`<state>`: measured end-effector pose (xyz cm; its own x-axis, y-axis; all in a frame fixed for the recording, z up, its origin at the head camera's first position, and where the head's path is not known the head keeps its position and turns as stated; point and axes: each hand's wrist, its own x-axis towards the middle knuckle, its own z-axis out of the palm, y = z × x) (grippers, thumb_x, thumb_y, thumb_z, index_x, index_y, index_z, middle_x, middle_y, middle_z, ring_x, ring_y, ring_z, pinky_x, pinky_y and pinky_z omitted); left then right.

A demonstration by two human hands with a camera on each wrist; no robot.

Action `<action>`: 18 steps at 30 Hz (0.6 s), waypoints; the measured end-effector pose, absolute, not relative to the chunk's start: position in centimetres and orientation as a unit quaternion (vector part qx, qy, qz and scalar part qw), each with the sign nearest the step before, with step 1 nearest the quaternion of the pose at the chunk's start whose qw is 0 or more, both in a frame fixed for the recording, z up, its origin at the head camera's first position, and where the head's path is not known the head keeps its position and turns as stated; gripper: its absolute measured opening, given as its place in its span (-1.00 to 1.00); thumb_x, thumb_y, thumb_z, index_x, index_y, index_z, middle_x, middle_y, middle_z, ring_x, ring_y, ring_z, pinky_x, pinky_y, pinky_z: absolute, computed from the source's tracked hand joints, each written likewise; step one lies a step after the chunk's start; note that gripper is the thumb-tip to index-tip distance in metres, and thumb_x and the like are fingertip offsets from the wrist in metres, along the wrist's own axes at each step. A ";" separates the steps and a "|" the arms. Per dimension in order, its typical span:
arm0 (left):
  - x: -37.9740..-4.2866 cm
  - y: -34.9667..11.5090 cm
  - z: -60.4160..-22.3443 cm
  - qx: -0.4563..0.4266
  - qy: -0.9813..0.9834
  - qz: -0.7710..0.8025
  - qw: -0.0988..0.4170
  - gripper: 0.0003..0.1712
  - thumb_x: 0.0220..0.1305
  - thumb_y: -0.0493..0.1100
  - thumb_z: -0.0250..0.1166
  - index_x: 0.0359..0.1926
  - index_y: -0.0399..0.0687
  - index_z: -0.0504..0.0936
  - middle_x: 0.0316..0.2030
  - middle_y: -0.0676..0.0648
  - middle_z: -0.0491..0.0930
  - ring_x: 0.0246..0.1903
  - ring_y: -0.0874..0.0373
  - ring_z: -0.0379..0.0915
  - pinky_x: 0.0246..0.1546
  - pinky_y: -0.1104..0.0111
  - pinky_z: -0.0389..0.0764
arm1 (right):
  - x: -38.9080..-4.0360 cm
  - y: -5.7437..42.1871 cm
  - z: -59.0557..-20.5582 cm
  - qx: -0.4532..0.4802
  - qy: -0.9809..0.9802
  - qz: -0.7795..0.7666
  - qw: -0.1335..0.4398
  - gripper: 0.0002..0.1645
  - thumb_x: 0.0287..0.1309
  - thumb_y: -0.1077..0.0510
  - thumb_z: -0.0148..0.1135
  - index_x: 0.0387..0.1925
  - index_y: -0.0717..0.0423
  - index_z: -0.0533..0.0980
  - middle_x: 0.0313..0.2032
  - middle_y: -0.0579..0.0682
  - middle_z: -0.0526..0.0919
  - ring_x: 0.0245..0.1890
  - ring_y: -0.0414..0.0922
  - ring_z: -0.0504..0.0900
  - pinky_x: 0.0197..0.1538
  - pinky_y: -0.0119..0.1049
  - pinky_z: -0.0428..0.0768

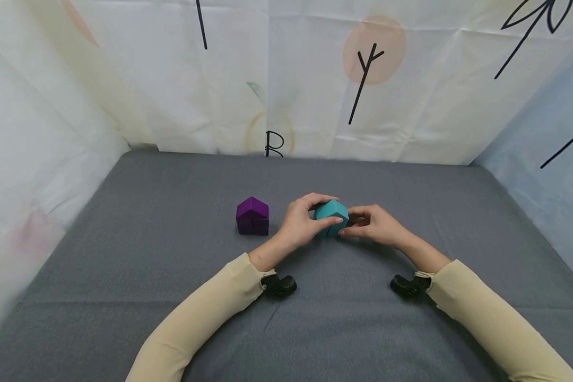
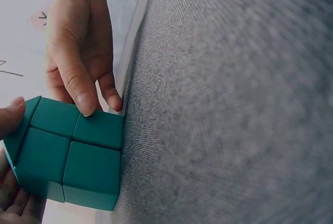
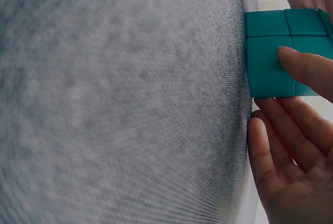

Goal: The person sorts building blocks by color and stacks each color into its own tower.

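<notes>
A teal block house [image 1: 333,210], made of square blocks with a peaked roof block on top, stands on the grey cloth. My left hand [image 1: 302,218] grips its upper part, thumb over the near side and fingers behind. From the right, my right hand [image 1: 381,227] pinches the lower blocks. In the right wrist view its thumb [image 3: 304,67] presses a front block, while its fingers lie along the side. Seams between the teal blocks [image 2: 70,153] show in the left wrist view, the base right at the cloth.
Left of my hands stands a purple block house [image 1: 252,216] of the same peaked shape. Grey cloth [image 1: 172,212] covers the table. White printed sheets [image 1: 305,79] hang along the back and sides. Dark wrist cameras [image 1: 279,285] stick out from both sleeves.
</notes>
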<state>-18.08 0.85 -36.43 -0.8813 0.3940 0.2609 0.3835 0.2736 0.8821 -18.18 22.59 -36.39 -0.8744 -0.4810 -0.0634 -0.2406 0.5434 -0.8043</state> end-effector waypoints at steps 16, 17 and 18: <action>-18.2 0.7 -36.5 0.246 0.805 0.541 0.010 -0.46 0.12 -0.08 0.44 0.15 0.00 0.56 0.08 -0.05 0.56 0.05 0.07 0.50 0.04 0.28 0.55 | -18.2 22.5 -36.4 -0.211 0.868 -0.428 0.139 -0.66 0.14 0.20 0.34 -0.04 0.22 0.56 -0.03 0.22 0.63 -0.15 0.00 0.70 -0.13 -0.29 0.66; -18.1 0.7 -36.4 0.246 0.805 0.540 0.011 -0.45 0.12 -0.07 0.44 0.16 0.01 0.56 0.09 -0.04 0.55 0.06 0.08 0.49 0.05 0.28 0.55 | -18.2 22.5 -36.4 -0.211 0.868 -0.427 0.139 -0.68 0.14 0.20 0.34 -0.06 0.21 0.57 -0.04 0.21 0.63 -0.15 0.00 0.70 -0.14 -0.29 0.66; -18.1 0.6 -36.4 0.246 0.805 0.540 0.011 -0.43 0.11 -0.06 0.44 0.16 0.02 0.55 0.10 -0.04 0.54 0.07 0.08 0.48 0.05 0.28 0.54 | -18.2 22.5 -36.4 -0.212 0.868 -0.428 0.139 -0.70 0.14 0.20 0.34 -0.08 0.21 0.57 -0.05 0.21 0.63 -0.15 0.00 0.70 -0.14 -0.29 0.66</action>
<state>-18.10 0.63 -36.35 -0.8786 0.4081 0.2478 0.3843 0.2964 0.8744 -18.15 22.52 -36.36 -0.8715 -0.4869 -0.0588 -0.2500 0.5443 -0.8008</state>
